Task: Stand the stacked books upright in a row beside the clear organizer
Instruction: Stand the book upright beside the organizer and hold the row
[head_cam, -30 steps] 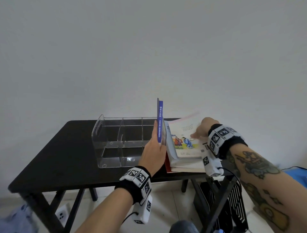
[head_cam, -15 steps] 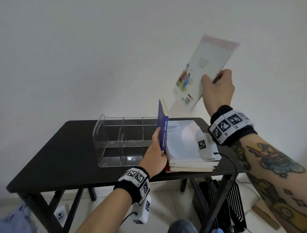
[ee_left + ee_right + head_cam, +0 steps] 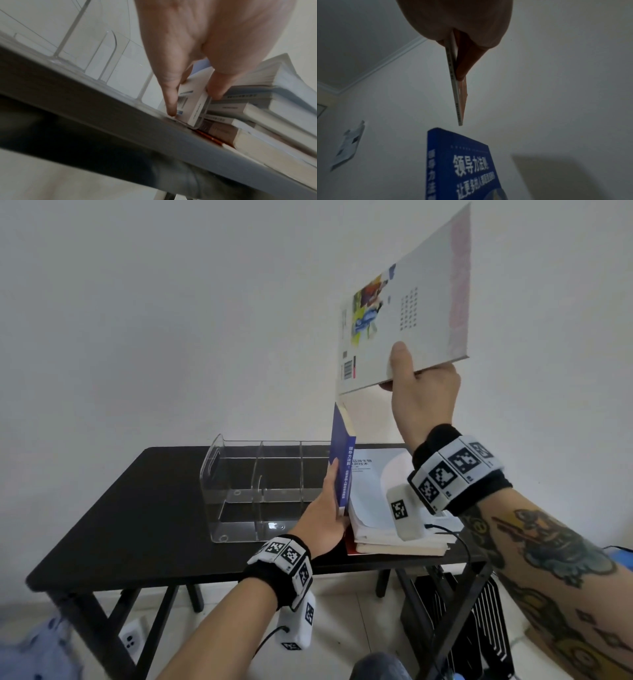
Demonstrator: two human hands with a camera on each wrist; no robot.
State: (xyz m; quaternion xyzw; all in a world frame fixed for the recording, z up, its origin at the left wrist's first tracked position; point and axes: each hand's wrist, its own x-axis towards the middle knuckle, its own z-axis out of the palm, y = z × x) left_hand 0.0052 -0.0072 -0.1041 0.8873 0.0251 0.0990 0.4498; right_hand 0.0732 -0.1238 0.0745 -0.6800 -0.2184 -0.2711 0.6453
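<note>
A blue book (image 3: 342, 467) stands upright on the black table (image 3: 144, 515), against the right end of the clear organizer (image 3: 260, 491). My left hand (image 3: 329, 508) grips its lower edge between thumb and fingers (image 3: 169, 97). My right hand (image 3: 421, 392) is raised high and pinches the bottom edge of a thin pale illustrated book (image 3: 404, 313), held in the air above the blue book (image 3: 458, 166). In the right wrist view the thin book (image 3: 455, 86) shows edge-on. A stack of flat books (image 3: 394, 522) lies to the right of the blue book.
The organizer has several empty compartments. The table's right front corner lies under the stack. A white wall stands close behind the table. A black slatted object (image 3: 479, 628) sits on the floor under the right side, and a power strip (image 3: 132, 638) lies below the left.
My right hand has lifted the thin illustrated book off the stack and raised it high, turning it nearly upright. My left hand has kept holding the blue book standing.
</note>
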